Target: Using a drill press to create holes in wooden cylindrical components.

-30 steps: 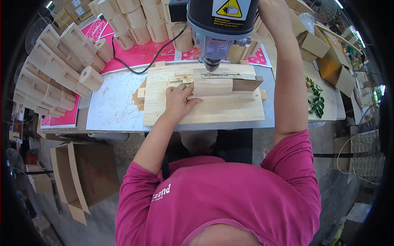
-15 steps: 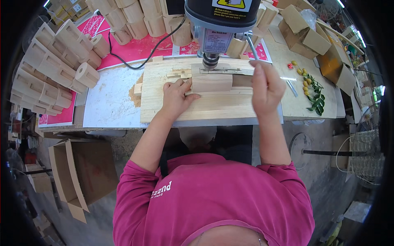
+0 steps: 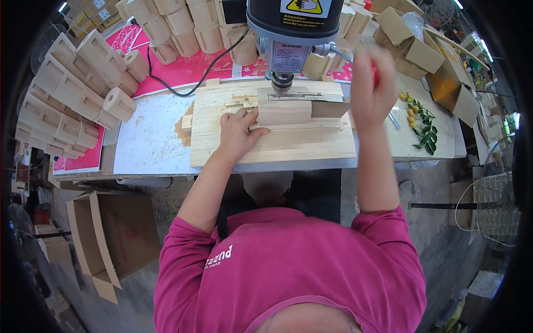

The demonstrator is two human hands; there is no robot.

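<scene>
On a pale wooden board (image 3: 222, 150), a light wooden block (image 3: 285, 112) with a rounded side lies beneath a bench drill (image 3: 294, 22). My left hand (image 3: 240, 130) grips the block's left end, thumb at the front and fingers behind. The drill chuck (image 3: 282, 83) hangs just above a metal plate with a slot (image 3: 294, 96) at the block's top; the bit's tip is hard to make out. To the right, my blurred right hand (image 3: 373, 89) is raised and closed around the end of the drill's lever (image 3: 340, 53). A bit of red shows by its fingers.
Stacks of slotted wooden cylinders (image 3: 61, 105) stand at the left and back. A black cable (image 3: 208, 69) curves behind the board. Cardboard boxes (image 3: 408, 41) and a leafy sprig with yellow fruit (image 3: 425, 125) lie to the right. An open carton (image 3: 125, 233) sits below left.
My right hand has moved right and slightly up, and the lever has swung with it. My left hand stays on the wooden block.
</scene>
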